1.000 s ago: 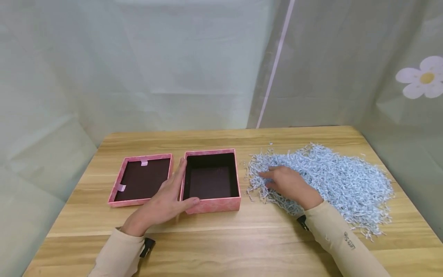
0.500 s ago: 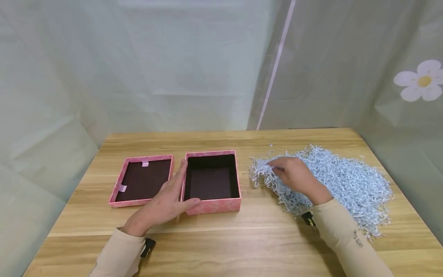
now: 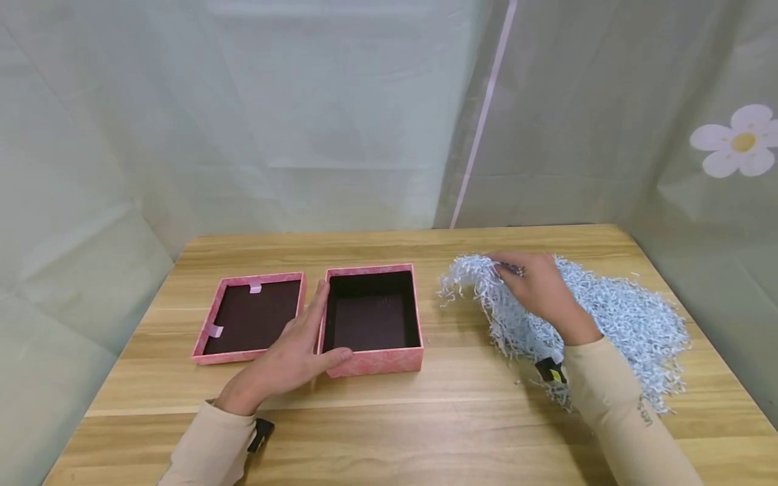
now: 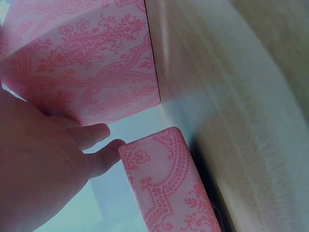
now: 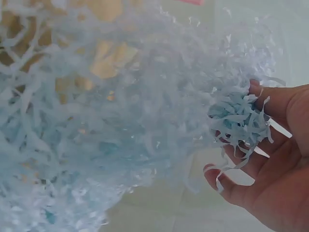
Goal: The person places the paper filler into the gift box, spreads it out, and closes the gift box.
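My left hand [image 3: 286, 364] rests along the left side of a pink patterned box [image 3: 379, 362], fingers straight and thumb over its front corner. The box stands upright without a cover, its black inside bare. In the left wrist view, that hand lies against the box wall [image 4: 96, 63], and a fingertip overlaps the lid's corner [image 4: 154, 159]. My right hand [image 3: 541, 290] pinches a clump of pale blue shredded paper [image 3: 477, 270], lifted at the pile's left end. Strands trail from it down to the pile. The right wrist view shows strands [image 5: 241, 118] between thumb and fingers.
Left of the box, the pink lid [image 3: 255, 317] lies inside up, with two pale ribbon tabs. The rest of the paper pile [image 3: 638, 331] spreads over the right of the wooden table [image 3: 389, 432]. Fabric curtains [image 3: 340, 121] hang behind and on both sides.
My right hand has closed on the shredded paper and drawn it up and to the right, pulling the pile's left end with it. The left hand and box have stayed put.
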`<state>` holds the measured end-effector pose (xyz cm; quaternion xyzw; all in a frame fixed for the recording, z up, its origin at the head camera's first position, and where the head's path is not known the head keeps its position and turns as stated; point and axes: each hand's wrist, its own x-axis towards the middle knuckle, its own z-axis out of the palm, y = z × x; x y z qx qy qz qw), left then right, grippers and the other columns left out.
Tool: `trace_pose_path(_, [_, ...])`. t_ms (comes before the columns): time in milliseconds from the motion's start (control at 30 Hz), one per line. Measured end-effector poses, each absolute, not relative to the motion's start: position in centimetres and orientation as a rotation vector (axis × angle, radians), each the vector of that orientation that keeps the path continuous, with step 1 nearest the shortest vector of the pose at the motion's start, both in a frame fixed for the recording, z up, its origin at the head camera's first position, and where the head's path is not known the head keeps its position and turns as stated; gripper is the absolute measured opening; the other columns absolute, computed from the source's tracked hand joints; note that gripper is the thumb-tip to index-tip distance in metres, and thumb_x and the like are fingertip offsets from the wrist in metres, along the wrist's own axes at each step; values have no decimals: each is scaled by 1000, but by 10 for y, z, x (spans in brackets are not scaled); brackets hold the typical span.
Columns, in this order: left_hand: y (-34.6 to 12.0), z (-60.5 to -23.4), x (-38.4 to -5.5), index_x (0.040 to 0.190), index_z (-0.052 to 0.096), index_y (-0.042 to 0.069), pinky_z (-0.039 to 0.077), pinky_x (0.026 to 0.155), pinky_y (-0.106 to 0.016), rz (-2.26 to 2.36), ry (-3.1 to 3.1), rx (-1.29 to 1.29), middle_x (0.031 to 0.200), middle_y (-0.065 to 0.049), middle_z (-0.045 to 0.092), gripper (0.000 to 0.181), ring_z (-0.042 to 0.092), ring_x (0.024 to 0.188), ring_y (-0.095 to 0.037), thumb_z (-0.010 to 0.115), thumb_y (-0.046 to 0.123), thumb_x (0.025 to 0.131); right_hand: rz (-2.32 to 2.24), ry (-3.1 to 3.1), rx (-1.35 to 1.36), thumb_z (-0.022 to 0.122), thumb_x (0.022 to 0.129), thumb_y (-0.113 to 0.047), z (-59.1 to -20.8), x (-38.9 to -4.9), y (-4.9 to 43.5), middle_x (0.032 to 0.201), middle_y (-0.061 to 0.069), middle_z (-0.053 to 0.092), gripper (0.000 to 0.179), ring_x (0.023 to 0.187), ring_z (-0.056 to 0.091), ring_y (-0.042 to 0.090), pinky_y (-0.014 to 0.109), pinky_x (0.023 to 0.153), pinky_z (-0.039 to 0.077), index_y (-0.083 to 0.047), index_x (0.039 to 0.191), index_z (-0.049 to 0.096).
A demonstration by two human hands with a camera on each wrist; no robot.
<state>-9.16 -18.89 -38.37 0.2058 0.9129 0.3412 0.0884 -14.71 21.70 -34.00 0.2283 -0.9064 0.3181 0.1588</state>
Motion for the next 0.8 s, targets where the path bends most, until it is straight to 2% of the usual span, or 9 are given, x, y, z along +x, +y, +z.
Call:
trace_pose_path(100, [-189,-384,-92,161,-14,23,9,111,-73,1015,2718,611,168,-4,-9,113,4,151,-42,70,51,92,925,-2561,612,68,91,8,-333,-148,218,106,21,73,23,82,71,31,43,67,53,4,113,74])
trace_pose_path(200, [-189,-384,-92,161,-14,23,10,111,-72,1014,2718,611,168,-4,-9,113,4,150,-43,71,50,92,959,-2552,563,67,93,7,-324,-149,217,106,20,73,24,69,63,25,35,59,46,2,115,74])
trace_pose_path(300, [-190,-384,-92,161,-15,23,9,111,-72,1019,2714,609,168,-3,-10,113,4,151,-42,70,51,92,1007,-2537,522,66,94,5,-315,-151,215,104,20,73,24,64,57,21,28,53,39,1,117,74])
trace_pose_path(467, [-191,-382,-92,161,-16,25,9,109,-75,1023,2703,590,168,-2,-11,112,3,151,-42,69,52,93,1148,-2478,455,65,96,2,-301,-154,205,102,20,73,21,74,63,11,19,57,42,1,115,75])
trace_pose_path(567, [-191,-382,-92,161,-16,25,10,110,-74,1016,2702,585,168,0,-13,112,3,151,-40,69,54,92,1226,-2439,425,65,97,1,-293,-154,198,102,19,73,20,76,61,1,16,61,45,1,114,75])
trace_pose_path(700, [-190,-382,-91,161,-16,27,12,111,-72,1028,2693,587,168,0,-12,113,3,152,-35,69,55,92,1366,-2357,435,65,95,4,-285,-155,191,96,16,73,18,75,60,1,15,63,47,4,111,75])
trace_pose_path(800, [-188,-381,-91,160,-17,27,14,112,-70,1049,2678,590,168,0,-13,113,4,152,-33,71,52,92,1493,-2275,460,64,94,8,-279,-155,188,86,6,70,18,70,58,5,17,61,47,7,108,75])
